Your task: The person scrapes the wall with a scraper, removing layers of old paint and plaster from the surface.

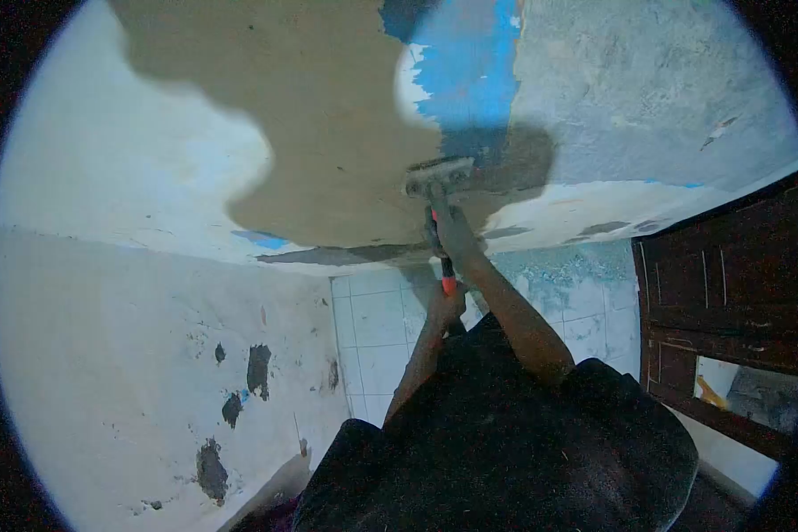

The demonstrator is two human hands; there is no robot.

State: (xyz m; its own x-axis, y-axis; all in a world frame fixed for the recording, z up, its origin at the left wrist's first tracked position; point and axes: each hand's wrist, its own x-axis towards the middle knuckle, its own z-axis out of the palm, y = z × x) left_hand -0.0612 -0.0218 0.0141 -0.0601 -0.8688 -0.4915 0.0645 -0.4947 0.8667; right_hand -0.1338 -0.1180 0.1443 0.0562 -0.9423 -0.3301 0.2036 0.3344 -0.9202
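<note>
A scraper (441, 176) with a wide flat head and a red and black handle lies against the wall (346, 124). My right hand (452, 229) is wrapped round the handle close to the head. Lower down, my left hand (447, 304) grips the handle's rear part, below a red band. Around the scraper head the wall shows bare grey-brown plaster, with a strip of blue paint (470, 71) above it and mottled grey surface to the right. My shadow falls across part of the wall.
White floor tiles (377, 319) with dust and pale debris lie below. On the right stands a dark wooden door or cabinet (727, 266) with an opening low down. The left side wall (133, 355) has several dark chipped patches.
</note>
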